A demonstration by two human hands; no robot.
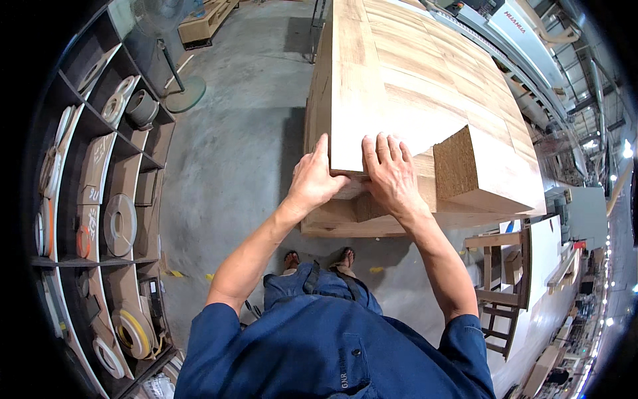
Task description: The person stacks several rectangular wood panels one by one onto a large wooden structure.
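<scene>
So I'm standing at the near end of a tall stack of wood-grain laminated panels (425, 73), both hands on the corner of the top board (392, 100). My left hand (316, 179) is hooked around the near left corner, thumb up along the side edge and fingers curled under the board's end, so it's closed on that edge. My right hand (392, 176) lies flat on top just beside it, fingers (385, 147) spread and pressing down, not wrapped around anything. The two hands are almost touching.

The board sits on top of the pile, flush with the left side of the stack, its near end right at my hands. Just to the right there's a thicker offcut block (485, 169) with its raw particleboard core showing, sitting on the same level and close to my right wrist. Below my hands the lower panels (345, 223) stick out a bit toward me like a step.

My take on doing this bit well: keep the left grip snug on the corner and let the flat right palm steer, so the sheet doesn't skate sideways. Laminate faces are slick and the edges chip easily, so I'd lift the corner slightly rather than drag it across the sheet below, and watch that block on the right so it doesn't get knocked.

Concrete floor (239, 133) underneath, shelves of edge-banding rolls (119, 223) off to my left.
</scene>
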